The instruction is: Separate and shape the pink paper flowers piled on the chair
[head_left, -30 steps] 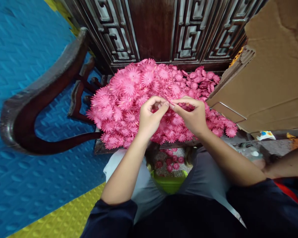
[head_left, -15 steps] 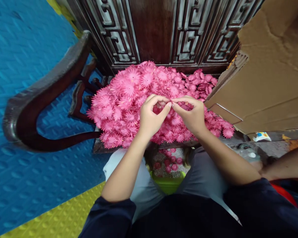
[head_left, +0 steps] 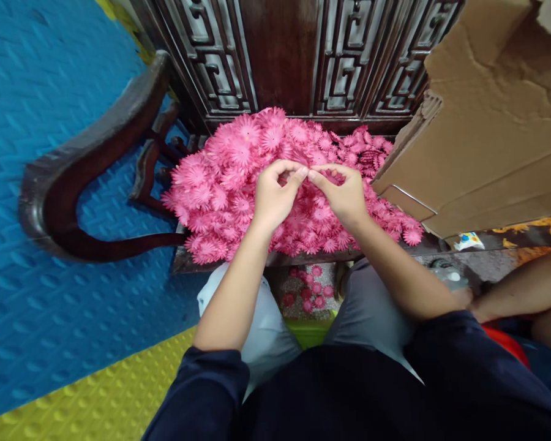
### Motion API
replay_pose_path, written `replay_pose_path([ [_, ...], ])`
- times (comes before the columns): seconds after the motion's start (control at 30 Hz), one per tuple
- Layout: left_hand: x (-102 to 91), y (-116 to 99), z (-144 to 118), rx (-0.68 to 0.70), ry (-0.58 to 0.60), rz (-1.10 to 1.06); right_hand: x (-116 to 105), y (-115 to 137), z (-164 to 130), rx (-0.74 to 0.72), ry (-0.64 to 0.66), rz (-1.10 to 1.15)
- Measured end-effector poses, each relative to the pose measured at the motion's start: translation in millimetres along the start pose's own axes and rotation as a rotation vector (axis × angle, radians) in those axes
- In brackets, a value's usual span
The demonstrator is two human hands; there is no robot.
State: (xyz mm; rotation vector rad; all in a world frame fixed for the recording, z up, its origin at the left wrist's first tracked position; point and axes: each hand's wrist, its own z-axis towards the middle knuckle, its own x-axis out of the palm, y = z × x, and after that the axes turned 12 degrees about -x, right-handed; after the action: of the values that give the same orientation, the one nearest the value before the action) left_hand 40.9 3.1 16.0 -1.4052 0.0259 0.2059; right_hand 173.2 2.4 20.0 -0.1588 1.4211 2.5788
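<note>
Blue foam floor (head_left: 50, 122) frame left; flower pile (head_left: 220, 190) fills chair seat, cardboard (head_left: 487, 135) crowds right. Left hand (head_left: 273, 199) & right hand (head_left: 342, 196) fingertips pinched together mid-frame, on what: can't tell.

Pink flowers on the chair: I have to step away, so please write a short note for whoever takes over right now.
Left hand: over the heap, thumb and forefinger pinched on a small pink piece.
Right hand: fingertips meet the left hand's at the same piece; exactly what is pinched is too small to tell.
Pink flowers: big loose heap on the dark wooden chair seat, against its carved back.
Done: a few flowers lie in the green container between the knees.
Left: the heap is large, nearly all of it unhandled.
Cardboard box stands to the right; another person's arm is at the right edge.
</note>
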Motion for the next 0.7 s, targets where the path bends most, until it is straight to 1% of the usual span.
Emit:
replay_pose_path([
  [0.23, -0.3, -4.8, 0.8, -0.062, 0.094, -0.177, -1.2, 0.1, 3.4, -0.005, 0.015, 0.108],
  [0.47, 2.0, 0.6, 3.6, -0.117, 0.131, -0.361, 0.3, -2.6, -2.7, 0.026, -0.057, 0.189],
  [0.7, -0.2, -3.5, 1.7, -0.187, 0.129, -0.43, 1.4, 1.3, -6.5, -0.064, -0.053, 0.157],
])
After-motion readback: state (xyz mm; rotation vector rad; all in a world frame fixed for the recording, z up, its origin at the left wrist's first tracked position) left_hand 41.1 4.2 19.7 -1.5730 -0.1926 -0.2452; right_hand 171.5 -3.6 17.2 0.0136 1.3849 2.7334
